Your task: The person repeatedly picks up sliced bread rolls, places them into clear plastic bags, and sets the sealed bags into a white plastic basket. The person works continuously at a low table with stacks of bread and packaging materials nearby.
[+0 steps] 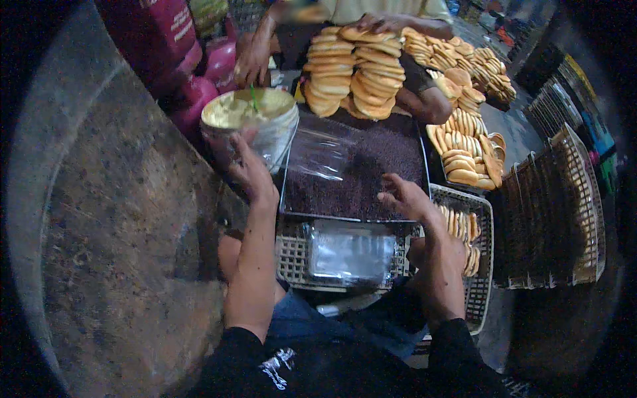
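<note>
My left hand [249,166] is raised against or just in front of a white bucket [283,132] of pale yellow spread [231,108]. Its fingers look apart, though blur hides whether they touch the bucket. A green handle [254,99] stands up out of the spread. My right hand [405,196] hovers over the near right part of a metal tray [323,217] covered with dark brown granules [383,149], its fingers spread and holding nothing. Clear plastic film [318,154] lies on the granules at the left. Two rows of flat bread buns [328,74] stand across the tray's far end.
A co-worker's hands [254,59] are by the bucket and on the buns. More buns [463,149] are piled at the right. A plastic crate [490,239] holds filled buns [460,224]. Clear plastic bags [353,251] lie before my lap; stacked crates [547,219] stand right.
</note>
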Demonstrator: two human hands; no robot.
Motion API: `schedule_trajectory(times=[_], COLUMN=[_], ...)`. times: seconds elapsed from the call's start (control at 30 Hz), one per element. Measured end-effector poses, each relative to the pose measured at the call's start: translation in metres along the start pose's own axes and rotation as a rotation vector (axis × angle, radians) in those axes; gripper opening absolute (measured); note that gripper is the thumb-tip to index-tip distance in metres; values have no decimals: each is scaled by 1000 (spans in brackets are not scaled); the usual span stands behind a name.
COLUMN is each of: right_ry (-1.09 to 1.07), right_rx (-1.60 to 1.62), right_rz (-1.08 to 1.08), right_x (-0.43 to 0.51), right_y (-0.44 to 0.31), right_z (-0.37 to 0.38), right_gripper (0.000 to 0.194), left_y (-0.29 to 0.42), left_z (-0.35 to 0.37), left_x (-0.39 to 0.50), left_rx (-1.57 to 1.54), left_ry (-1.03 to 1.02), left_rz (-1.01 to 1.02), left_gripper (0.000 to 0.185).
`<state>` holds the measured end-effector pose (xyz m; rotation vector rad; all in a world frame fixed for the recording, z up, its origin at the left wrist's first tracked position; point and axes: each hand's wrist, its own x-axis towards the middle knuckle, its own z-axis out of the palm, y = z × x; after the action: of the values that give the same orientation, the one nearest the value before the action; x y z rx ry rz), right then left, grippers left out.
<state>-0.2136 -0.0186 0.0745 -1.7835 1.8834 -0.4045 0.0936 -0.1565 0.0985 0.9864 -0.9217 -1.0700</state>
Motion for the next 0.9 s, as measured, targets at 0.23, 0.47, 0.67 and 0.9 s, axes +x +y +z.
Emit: schedule_trajectory(times=[0.23, 0.47, 0.67, 0.9], right_ry=[49, 87, 78, 86], right_rx=[41, 30, 11, 19], right_rz=[14, 55, 32, 22], right_x=[-17, -25, -25, -21], right_y=[17, 21, 24, 27], right_z=[-4, -7, 0, 5], right_gripper=[62, 59, 61, 66], left_y=[2, 3, -3, -1], left_z=[6, 9, 1, -6], left_x=[-8, -7, -2, 0], left_rx=[-73, -95, -151, -117], left_ry=[211, 182, 191, 178], left_rz=[-21, 41, 21, 7], left_gripper=[65, 66, 65, 67])
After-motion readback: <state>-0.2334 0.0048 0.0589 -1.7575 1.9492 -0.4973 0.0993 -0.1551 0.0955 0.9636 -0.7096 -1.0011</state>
